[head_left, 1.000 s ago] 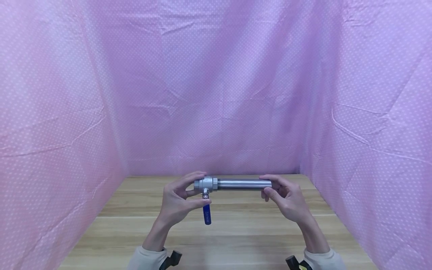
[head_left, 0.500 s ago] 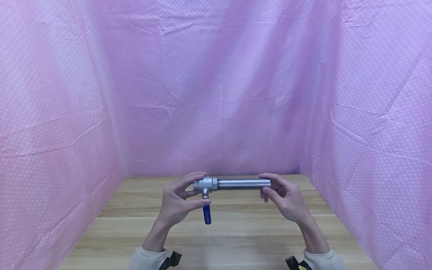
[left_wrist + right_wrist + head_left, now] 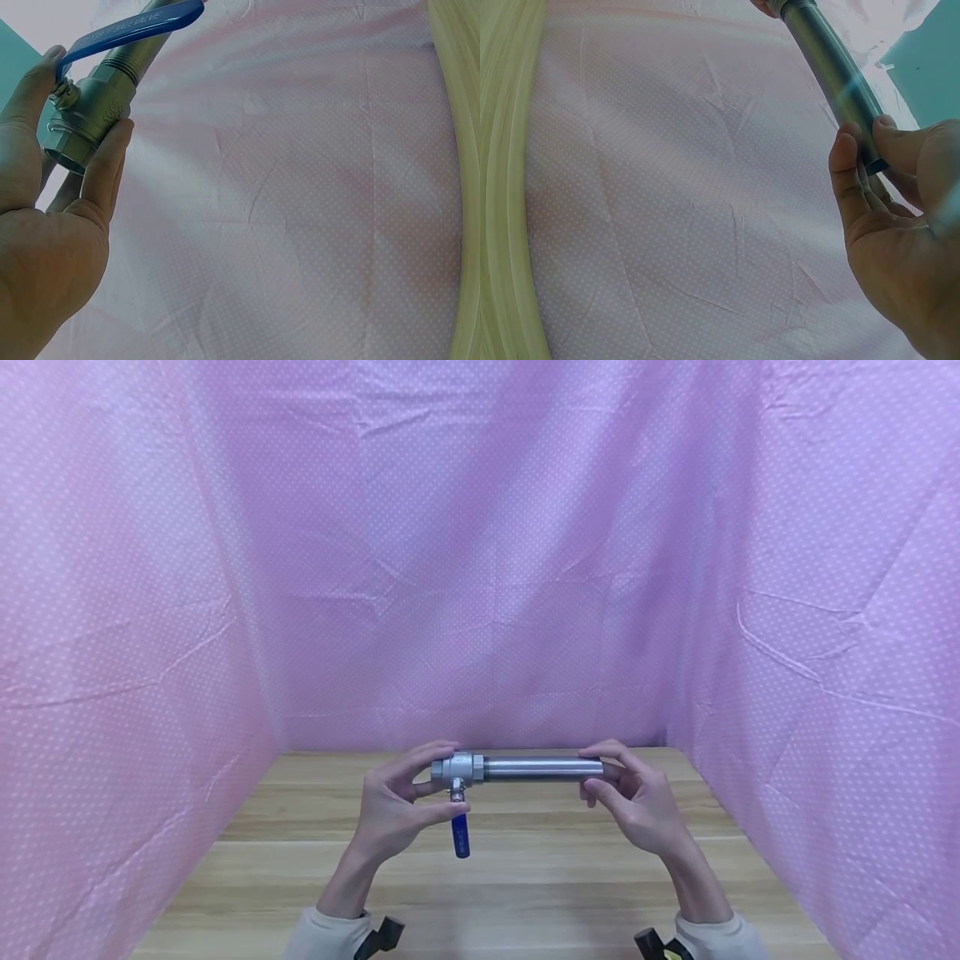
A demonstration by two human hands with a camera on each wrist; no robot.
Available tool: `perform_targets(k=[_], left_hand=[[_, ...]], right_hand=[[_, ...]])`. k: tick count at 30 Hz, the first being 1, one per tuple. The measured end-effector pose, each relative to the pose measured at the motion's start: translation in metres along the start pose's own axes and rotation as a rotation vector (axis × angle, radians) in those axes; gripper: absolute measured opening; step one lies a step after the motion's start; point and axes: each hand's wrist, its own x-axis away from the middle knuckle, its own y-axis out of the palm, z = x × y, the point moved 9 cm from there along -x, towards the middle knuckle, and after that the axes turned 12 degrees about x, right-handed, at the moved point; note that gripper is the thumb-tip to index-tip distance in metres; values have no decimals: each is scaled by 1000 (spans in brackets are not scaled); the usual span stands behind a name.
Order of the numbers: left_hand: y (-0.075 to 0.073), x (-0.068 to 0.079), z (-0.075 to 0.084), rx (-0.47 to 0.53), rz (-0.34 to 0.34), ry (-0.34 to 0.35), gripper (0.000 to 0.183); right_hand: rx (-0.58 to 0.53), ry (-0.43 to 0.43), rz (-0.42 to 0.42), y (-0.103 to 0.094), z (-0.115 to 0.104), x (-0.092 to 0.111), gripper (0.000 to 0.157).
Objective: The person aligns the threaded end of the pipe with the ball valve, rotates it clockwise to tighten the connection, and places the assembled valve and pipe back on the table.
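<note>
Principal change: grip of the right hand (image 3: 645, 806). Compared with half a second ago, its index finger is arched higher at the far edge of the pipe (image 3: 540, 769). The thumb remains on the near edge. The fingers are clamped on the pipe at the end furthest from the valve (image 3: 454, 768).

The left hand (image 3: 390, 810) shows no clear change. Its fingers are clamped on the valve: fingertips on the far side of the body, thumb on the blue handle (image 3: 461, 837), which projects from the valve on the person's side.

Position of parts: the valve is held in the air above the counter (image 3: 525, 877), in front of the pink cloth (image 3: 480, 568). The pipe extends to the right of the valve and is in line with it. The open port of the valve is on its left side, opposite the pipe.

Significance: the change appears to be an adjustment of the right-hand grip, with the valve as the steady part. Thread (image 3: 125, 66) is exposed where the pipe meets the valve, so the joint is judged not fully run in. No change at the joint is evident. Whether the pipe has rotated relative to the valve cannot be determined; its surface is smooth and carries no readable mark.
</note>
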Motion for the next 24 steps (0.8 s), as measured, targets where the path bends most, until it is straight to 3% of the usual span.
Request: perform_targets(k=[9,24], left_hand=[[-1,0,0,-2,3,5,74],[-1,-1,0,-3,5,-1,73]], right_hand=[[98,-28,29,-3,2,2,40],[132,-7,34,-3,4,2,43]])
